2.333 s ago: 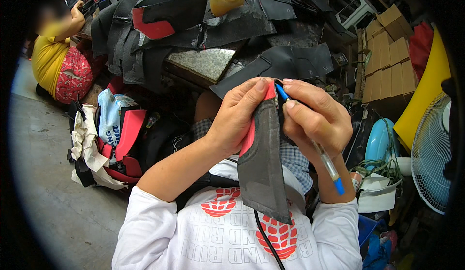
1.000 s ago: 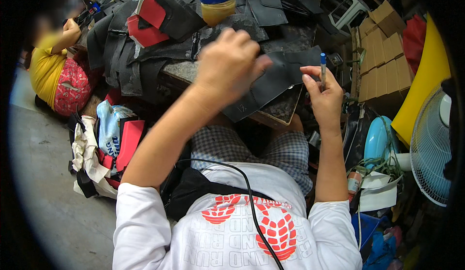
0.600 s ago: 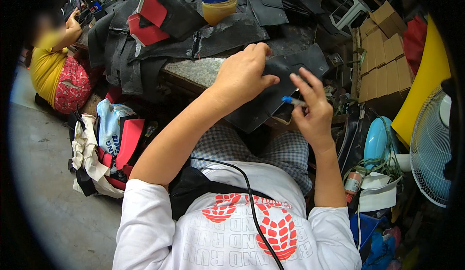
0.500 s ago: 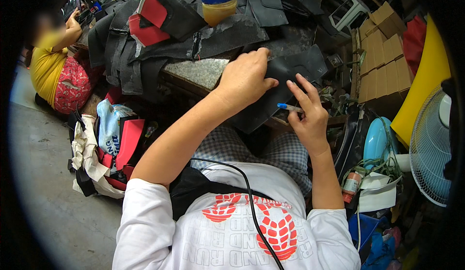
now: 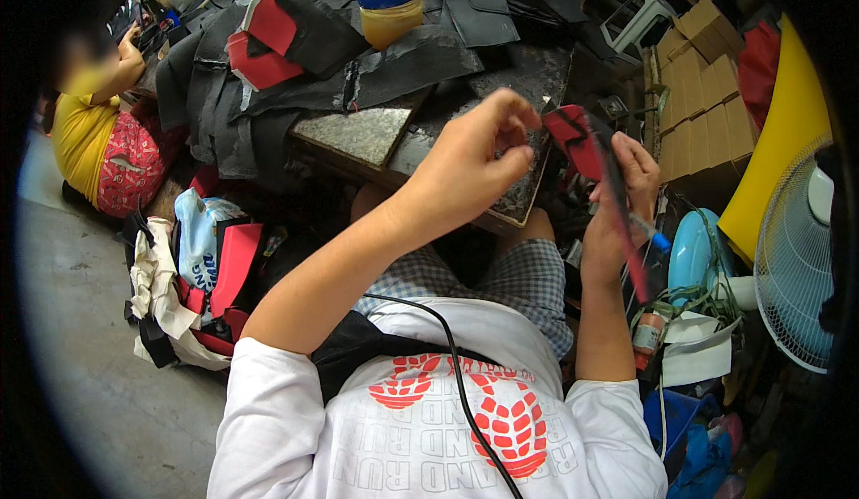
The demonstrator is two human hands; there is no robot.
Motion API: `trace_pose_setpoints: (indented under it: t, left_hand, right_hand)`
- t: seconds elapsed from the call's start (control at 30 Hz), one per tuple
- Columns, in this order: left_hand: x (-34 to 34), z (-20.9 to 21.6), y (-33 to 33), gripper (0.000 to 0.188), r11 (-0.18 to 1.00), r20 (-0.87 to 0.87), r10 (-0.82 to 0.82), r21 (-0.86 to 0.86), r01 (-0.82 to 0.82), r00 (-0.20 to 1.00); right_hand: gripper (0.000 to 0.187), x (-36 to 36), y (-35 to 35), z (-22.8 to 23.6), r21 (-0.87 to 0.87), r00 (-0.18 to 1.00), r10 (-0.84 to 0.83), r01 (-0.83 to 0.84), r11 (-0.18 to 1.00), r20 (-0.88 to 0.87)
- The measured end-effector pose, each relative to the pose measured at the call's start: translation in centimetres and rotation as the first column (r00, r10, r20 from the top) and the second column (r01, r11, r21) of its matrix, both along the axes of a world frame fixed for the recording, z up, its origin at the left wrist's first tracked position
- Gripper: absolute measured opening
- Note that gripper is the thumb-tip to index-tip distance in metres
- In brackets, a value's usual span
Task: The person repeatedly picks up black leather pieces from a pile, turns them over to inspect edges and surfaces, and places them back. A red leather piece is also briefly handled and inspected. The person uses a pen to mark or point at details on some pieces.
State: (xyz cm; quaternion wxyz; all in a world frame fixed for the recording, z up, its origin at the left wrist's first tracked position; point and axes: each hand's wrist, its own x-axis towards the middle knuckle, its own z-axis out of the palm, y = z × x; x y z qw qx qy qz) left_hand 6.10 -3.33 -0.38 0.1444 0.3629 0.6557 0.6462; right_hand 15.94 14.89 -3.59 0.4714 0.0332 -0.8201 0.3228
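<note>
My right hand (image 5: 631,181) grips a flat piece of sheet material, black on one face and red on the other (image 5: 582,145). The piece stands nearly edge-on, and its lower end is blurred. A pen with a blue end (image 5: 660,242) is also tucked in that hand, jutting out beside the sheet. My left hand (image 5: 483,159) hovers over the table corner, just left of the sheet. Its fingers are bent, with a gap between them and the thumb, and nothing shows in it.
Black and red cut pieces (image 5: 268,29) are heaped on the worktable (image 5: 429,145), around a blue-rimmed jar (image 5: 390,11). Stacked cardboard (image 5: 707,96) and a fan (image 5: 796,257) stand at right. A stuffed bag (image 5: 192,275) sits on the floor at left, near a seated person (image 5: 98,150).
The sheet has been lifted off the table corner and turned, so its red face shows. My right hand has moved right with it; my left hand has let go.
</note>
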Motion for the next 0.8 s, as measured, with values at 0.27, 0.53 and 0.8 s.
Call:
trace_pose_setpoints:
  t: [0.27,0.53,0.8]
  left_hand:
    - [1.6,-1.3,-1.5,0.041,0.969,0.698,-0.185,0.245,0.012,0.692]
    - [1.7,-2.9,-1.9,0.046,0.941,0.749,-0.241,0.335,-0.039,0.617]
    - [2.5,-2.3,-2.1,0.047,0.893,0.465,-0.284,0.448,0.054,0.838]
  right_hand:
    - [0.033,0.6,-2.5,0.2,0.224,0.997,0.078,-0.08,0.971,0.017]
    - [0.025,-0.3,-3.0,-1.9,0.025,0.945,0.289,-0.296,0.955,0.15]
    - [0.024,1.9,-4.6,-4.7,-0.716,0.876,0.483,-0.34,0.61,-0.003]
